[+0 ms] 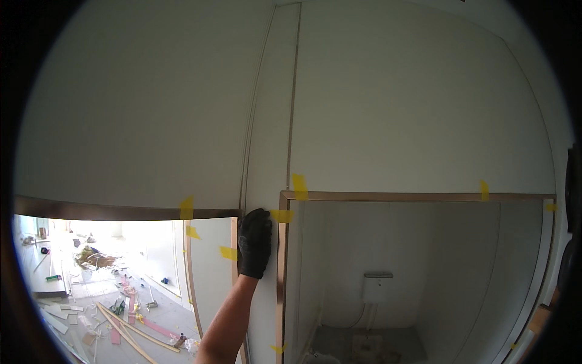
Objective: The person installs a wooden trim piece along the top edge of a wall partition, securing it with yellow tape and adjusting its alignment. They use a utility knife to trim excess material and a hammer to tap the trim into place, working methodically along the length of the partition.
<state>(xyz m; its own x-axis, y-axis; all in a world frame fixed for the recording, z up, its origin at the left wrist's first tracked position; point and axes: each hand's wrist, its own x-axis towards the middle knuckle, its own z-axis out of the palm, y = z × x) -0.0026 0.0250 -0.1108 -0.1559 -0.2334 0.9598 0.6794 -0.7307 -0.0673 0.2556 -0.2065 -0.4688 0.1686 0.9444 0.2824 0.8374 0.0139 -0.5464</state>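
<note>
My left hand (255,244), in a black glove, reaches up against the narrow white wall strip (264,145) between two framed openings. Its fingers look curled together, beside the upper corner of the left opening's brown metal trim (234,228). What they hold, if anything, is hidden by the hand. Right of the hand, a piece of yellow tape (282,216) sticks to the corner of the right opening's bronze-coloured frame (282,261). Another yellow tape piece (228,253) is on the left trim, close to the wrist. My right hand is out of view.
Large pale wall panels (418,103) rise above both openings. Through the left one, the floor (160,352) is littered with wooden strips (124,330), offcuts and tools. Beyond the right opening, a white cistern (377,287) hangs on the wall of a small room.
</note>
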